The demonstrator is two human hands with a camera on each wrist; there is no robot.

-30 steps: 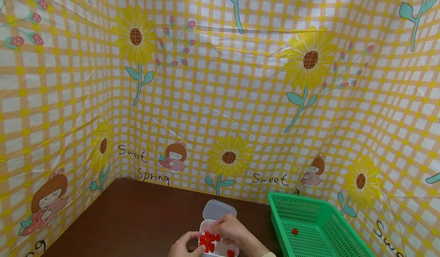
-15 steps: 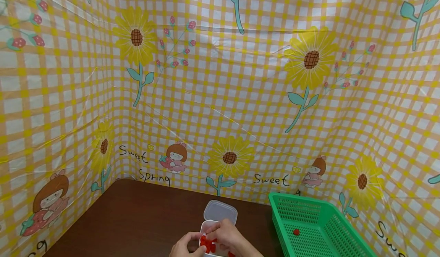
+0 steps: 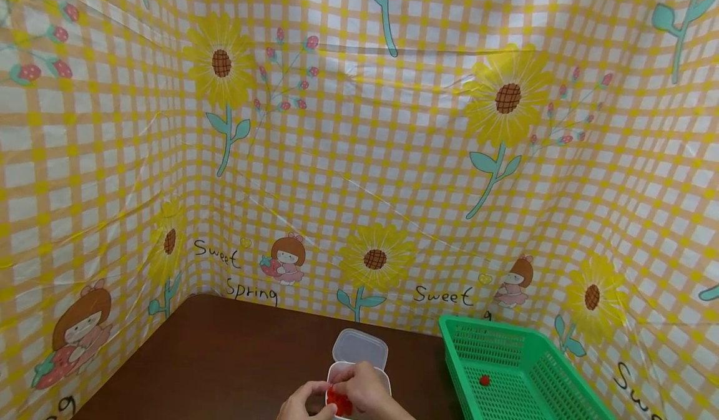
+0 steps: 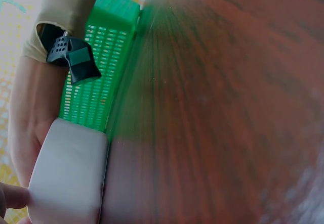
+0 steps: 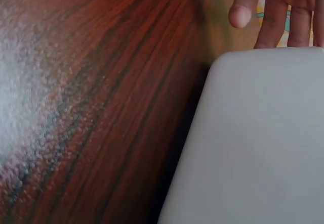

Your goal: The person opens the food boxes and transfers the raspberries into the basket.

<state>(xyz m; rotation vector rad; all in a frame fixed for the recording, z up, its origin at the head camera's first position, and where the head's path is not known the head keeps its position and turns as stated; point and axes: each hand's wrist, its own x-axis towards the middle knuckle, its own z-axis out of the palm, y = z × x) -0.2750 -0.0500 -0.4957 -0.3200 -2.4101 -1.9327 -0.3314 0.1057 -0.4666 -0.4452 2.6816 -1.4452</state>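
Observation:
A small white plastic container stands on the brown table, its translucent lid lying back behind it. Soft-looking red pieces are heaped in its left part. At the left rim, my left hand grips the container, thumb at the near side and fingers at the far side. My right hand reaches down inside, over the red pieces, its fingertips largely hidden among them. In the left wrist view a fingertip touches the container's outer wall. The right wrist view shows the pale wall up close.
A green slotted plastic basket stands to the right of the container, with one red piece on its floor. Checked cloth with sunflowers hangs as walls round the table.
My right hand has moved left and nearer within the container, covering more of the red pieces. The left hand stays at the container's rim.

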